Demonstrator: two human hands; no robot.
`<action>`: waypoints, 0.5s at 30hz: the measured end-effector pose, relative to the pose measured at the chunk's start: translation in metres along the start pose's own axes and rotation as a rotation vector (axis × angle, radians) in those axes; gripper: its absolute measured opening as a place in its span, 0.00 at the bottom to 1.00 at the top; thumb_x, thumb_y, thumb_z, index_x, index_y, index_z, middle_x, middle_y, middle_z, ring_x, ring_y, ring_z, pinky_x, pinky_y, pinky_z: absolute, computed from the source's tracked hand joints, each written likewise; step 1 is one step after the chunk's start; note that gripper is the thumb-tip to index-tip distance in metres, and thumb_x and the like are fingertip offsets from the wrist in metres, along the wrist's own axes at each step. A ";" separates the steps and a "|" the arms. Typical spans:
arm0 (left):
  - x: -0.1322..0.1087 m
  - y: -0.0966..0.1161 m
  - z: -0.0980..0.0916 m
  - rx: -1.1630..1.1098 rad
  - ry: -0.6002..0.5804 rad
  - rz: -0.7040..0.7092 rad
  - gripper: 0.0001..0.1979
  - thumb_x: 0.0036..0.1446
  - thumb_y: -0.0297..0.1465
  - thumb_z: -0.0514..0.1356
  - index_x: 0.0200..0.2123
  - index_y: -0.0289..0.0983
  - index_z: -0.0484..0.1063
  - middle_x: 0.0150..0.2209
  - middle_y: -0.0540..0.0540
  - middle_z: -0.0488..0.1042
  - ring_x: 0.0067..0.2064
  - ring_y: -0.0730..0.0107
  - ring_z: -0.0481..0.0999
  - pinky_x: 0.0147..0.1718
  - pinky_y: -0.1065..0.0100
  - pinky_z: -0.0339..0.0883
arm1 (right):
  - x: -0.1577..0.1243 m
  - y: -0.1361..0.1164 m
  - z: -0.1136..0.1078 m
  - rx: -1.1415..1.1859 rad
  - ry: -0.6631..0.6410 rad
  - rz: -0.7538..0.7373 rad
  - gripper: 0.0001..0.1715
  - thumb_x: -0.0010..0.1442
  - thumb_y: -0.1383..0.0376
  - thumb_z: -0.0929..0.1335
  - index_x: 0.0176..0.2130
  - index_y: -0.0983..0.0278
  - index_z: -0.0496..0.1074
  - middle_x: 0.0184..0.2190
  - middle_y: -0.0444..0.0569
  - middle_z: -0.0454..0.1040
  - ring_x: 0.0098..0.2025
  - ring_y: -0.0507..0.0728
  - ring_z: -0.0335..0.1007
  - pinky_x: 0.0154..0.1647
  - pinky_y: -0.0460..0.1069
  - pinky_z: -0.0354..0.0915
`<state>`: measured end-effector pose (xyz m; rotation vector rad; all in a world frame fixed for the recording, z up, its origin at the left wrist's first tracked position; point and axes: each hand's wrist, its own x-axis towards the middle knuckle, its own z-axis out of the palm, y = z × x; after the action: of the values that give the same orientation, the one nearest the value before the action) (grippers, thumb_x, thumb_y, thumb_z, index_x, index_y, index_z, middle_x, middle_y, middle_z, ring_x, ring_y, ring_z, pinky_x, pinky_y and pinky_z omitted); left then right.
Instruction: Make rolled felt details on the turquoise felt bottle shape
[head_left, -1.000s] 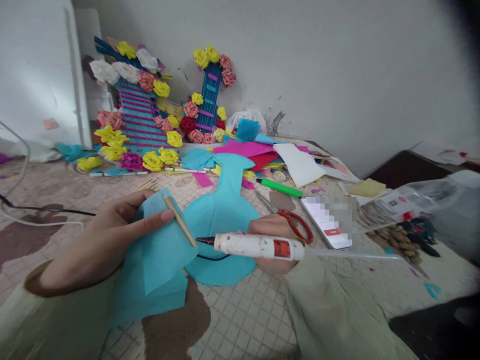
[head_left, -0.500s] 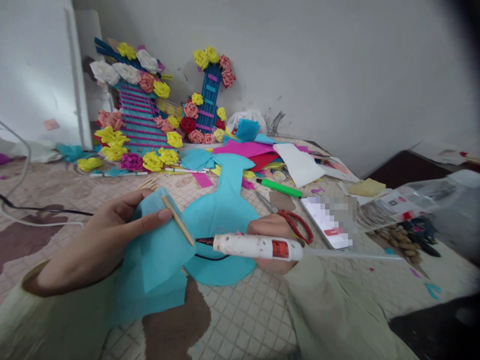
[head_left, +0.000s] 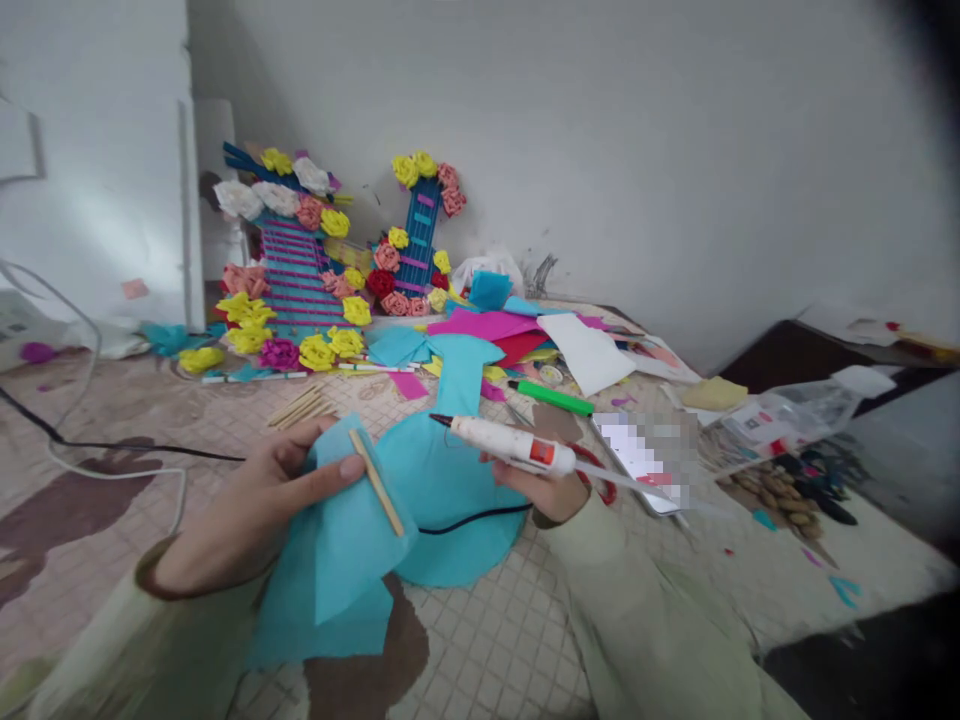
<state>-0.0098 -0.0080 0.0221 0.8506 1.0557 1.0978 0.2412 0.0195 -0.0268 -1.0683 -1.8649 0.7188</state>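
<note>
My left hand (head_left: 281, 490) pinches a folded sheet of turquoise paper (head_left: 341, 570), thumb on top. Against that paper lies a short wooden stick (head_left: 379, 485), its upper end by my thumb tip. In my right hand (head_left: 551, 490) is a white hot glue gun (head_left: 502, 440), a clear glue stick poking out of its back. Its dark nozzle points left and sits up and to the right of the wooden stick, apart from it. Beneath both hands lies a turquoise guitar-shaped cutout (head_left: 465, 555), partly covered by the paper and the glue gun.
Several loose wooden sticks (head_left: 300, 405) lie behind my left hand. Red-handled scissors (head_left: 609, 490), a green marker (head_left: 553, 397) and a phone (head_left: 626, 460) are on the right. Two flower-trimmed paper guitars (head_left: 300, 275) lean at the wall, near coloured paper sheets (head_left: 589, 350). Cables (head_left: 150, 448) cross the left.
The glue gun has lifted and tilted, its nozzle moving up and away from the wooden stick's lower end. My left hand still holds the paper. The whole view has shifted slightly.
</note>
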 end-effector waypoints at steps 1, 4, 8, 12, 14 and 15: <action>0.000 -0.001 -0.001 0.030 -0.058 0.004 0.13 0.35 0.31 0.69 0.26 0.35 0.71 0.22 0.49 0.74 0.22 0.70 0.72 0.20 0.70 0.69 | 0.005 0.000 0.001 0.100 0.000 0.088 0.07 0.49 0.62 0.66 0.29 0.63 0.71 0.26 0.47 0.73 0.25 0.53 0.69 0.26 0.47 0.65; 0.000 -0.004 -0.004 0.085 -0.182 0.043 0.11 0.38 0.31 0.67 0.25 0.36 0.70 0.21 0.52 0.71 0.22 0.75 0.70 0.20 0.75 0.65 | 0.025 -0.005 0.002 0.226 0.032 0.276 0.07 0.50 0.64 0.65 0.31 0.64 0.69 0.18 0.43 0.69 0.21 0.51 0.65 0.20 0.44 0.61; -0.005 -0.006 -0.009 0.084 -0.309 0.125 0.11 0.39 0.33 0.67 0.24 0.36 0.67 0.21 0.53 0.68 0.22 0.78 0.66 0.20 0.77 0.60 | 0.065 -0.023 0.008 0.236 0.021 0.301 0.05 0.47 0.65 0.67 0.27 0.65 0.69 0.14 0.40 0.65 0.17 0.49 0.62 0.16 0.41 0.54; -0.012 -0.006 -0.014 0.076 -0.525 0.248 0.11 0.41 0.35 0.66 0.24 0.36 0.68 0.21 0.52 0.68 0.23 0.76 0.64 0.22 0.74 0.56 | 0.112 -0.041 0.037 0.322 -0.147 0.279 0.04 0.46 0.67 0.66 0.23 0.66 0.67 0.13 0.40 0.65 0.17 0.47 0.61 0.18 0.41 0.58; -0.015 -0.006 -0.015 0.059 -0.648 0.265 0.10 0.41 0.33 0.66 0.24 0.36 0.68 0.22 0.50 0.70 0.24 0.73 0.65 0.23 0.72 0.56 | 0.135 -0.049 0.063 0.343 -0.268 0.292 0.07 0.46 0.68 0.67 0.20 0.66 0.65 0.13 0.41 0.65 0.17 0.47 0.61 0.18 0.41 0.59; -0.016 -0.006 -0.015 0.039 -0.702 0.259 0.09 0.41 0.32 0.66 0.25 0.37 0.68 0.22 0.49 0.71 0.25 0.72 0.65 0.23 0.71 0.56 | 0.146 -0.053 0.080 0.346 -0.306 0.293 0.06 0.46 0.68 0.67 0.21 0.67 0.66 0.13 0.41 0.66 0.17 0.48 0.62 0.18 0.41 0.59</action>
<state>-0.0244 -0.0248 0.0162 1.3058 0.3861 0.8789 0.1104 0.1180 0.0336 -1.0560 -1.7569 1.3874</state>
